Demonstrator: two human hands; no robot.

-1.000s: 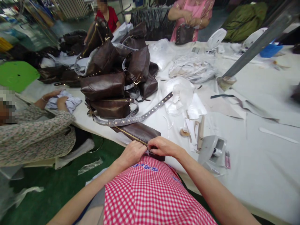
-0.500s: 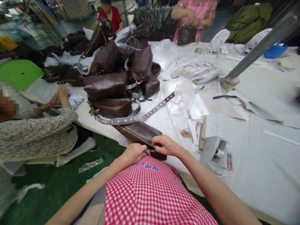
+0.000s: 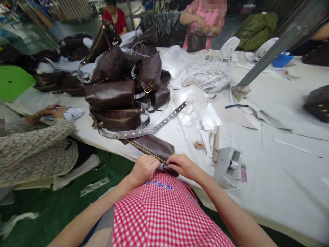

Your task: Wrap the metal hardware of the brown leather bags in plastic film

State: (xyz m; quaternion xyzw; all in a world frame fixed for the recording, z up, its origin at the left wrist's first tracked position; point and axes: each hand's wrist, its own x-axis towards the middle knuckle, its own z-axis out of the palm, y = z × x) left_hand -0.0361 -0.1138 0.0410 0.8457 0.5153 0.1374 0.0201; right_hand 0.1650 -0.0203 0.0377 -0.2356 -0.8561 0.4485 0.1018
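A dark brown leather handbag (image 3: 156, 144) lies at the table's front edge, against my checked apron, its gold zipper running lengthwise. My left hand (image 3: 146, 168) is closed on the bag's near side, fingers curled by the zipper. With thumb and fingers pinched together, my right hand (image 3: 184, 166) grips the bag at the near end of the zipper. A bit of pale, shiny material shows between the hands, and the fingertips partly hide what they pinch. Behind the bag lies a studded strap (image 3: 154, 129) wrapped in clear film.
Brown handbags (image 3: 110, 94) are heaped at the left. A tape dispenser (image 3: 228, 166) and pink snips (image 3: 244, 172) lie right of my hand. A metal post (image 3: 272, 51) slants across the far right. Co-workers sit or stand around the table; one's sleeve (image 3: 38, 147) is at left.
My view has turned slightly right, bringing a studded dark bag into the right edge. Both hands stay at the zipper; the right fingers have straightened a little and shifted toward the left hand.
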